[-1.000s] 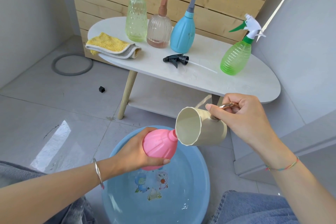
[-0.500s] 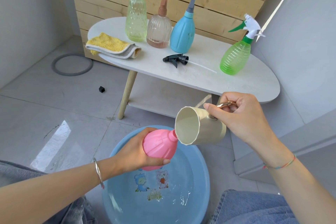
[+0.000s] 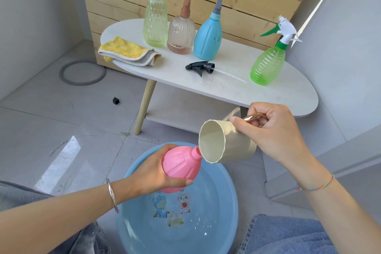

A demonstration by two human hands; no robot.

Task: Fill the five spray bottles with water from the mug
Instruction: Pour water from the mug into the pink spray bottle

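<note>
The right hand (image 3: 276, 130) gripped the mug (image 3: 233, 146) by its handle, fingers curled. The mug's rim touched the neck of the pink spray bottle (image 3: 181, 167). The left hand (image 3: 152, 173) clasped that bottle, tilted, above the near blue basin (image 3: 224, 198), which bore cartoon decals. On the far white table (image 3: 268, 95) stood the pale-green bottle (image 3: 155, 22), clear bottle (image 3: 181, 35), blue bottle (image 3: 208, 41) and green bottle (image 3: 268, 66), before a timber-plank wall.

On the table (image 3: 288, 93), upper centre: cloth (image 3: 127, 51) left, 3 bottles (image 3: 181, 33) behind the trigger head (image 3: 201, 67), 1 bottle (image 3: 268, 66) right. The basin (image 3: 232, 202) sits bottom centre.
</note>
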